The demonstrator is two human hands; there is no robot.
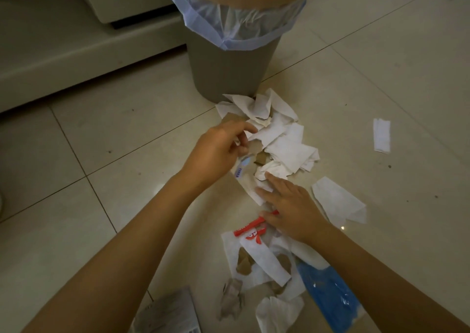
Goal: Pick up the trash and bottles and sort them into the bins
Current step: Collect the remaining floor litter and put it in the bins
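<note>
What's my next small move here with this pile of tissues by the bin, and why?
Probably close the left hand on the crumpled tissues it touches and lift them into the lined bin right behind the pile. The right hand lies flat on scraps nearer you, so the left seems readier.

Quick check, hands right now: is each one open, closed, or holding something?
Left hand: fingers curled at the tissue pile; whether it grips a piece cannot be told.
Right hand: open, fingers flat on the pile's near edge.
</note>
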